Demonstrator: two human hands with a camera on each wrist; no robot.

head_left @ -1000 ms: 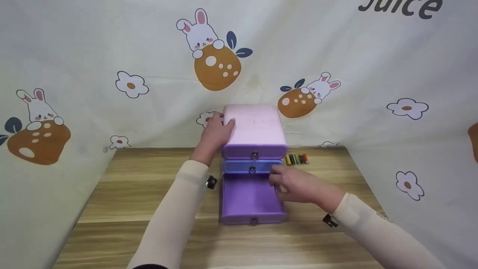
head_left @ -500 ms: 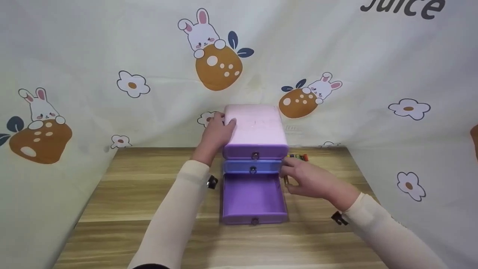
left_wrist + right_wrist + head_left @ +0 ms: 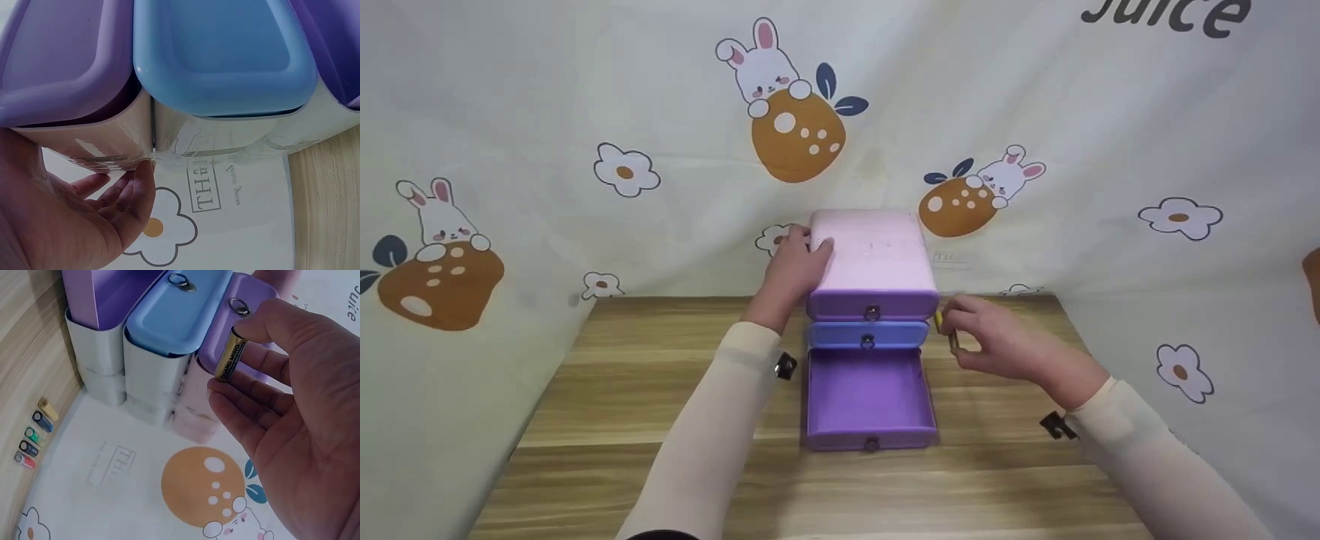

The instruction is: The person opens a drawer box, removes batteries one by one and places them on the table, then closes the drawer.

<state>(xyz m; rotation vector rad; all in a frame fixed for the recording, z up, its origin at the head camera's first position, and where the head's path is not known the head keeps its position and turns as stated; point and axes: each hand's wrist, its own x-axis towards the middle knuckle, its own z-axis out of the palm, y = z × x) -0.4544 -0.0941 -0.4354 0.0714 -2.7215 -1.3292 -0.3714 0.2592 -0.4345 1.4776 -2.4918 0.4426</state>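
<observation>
A small drawer unit [image 3: 877,255] with a pink top stands at the back of the table. Its purple bottom drawer [image 3: 870,401] is pulled out; the blue middle drawer [image 3: 840,335] and the purple top drawer [image 3: 844,306] are in. My left hand [image 3: 793,271] rests on the unit's upper left edge, thumb on top and fingers against the side. To the right of the unit, my right hand [image 3: 1001,345] pinches a gold AA battery [image 3: 230,357] between thumb and fingertips. The right wrist view shows several batteries [image 3: 41,421] in a row on the table below.
A patterned cloth [image 3: 682,217] with rabbits and flowers hangs behind and at both sides of the wooden table [image 3: 660,390]. Metal ring pulls [image 3: 239,306] stick out from the drawer fronts. The right hand mostly hides the battery row in the head view.
My right hand has moved right and back, from over the open drawer's right edge toward the battery row, with the battery in its fingers. The left hand stays on the unit.
</observation>
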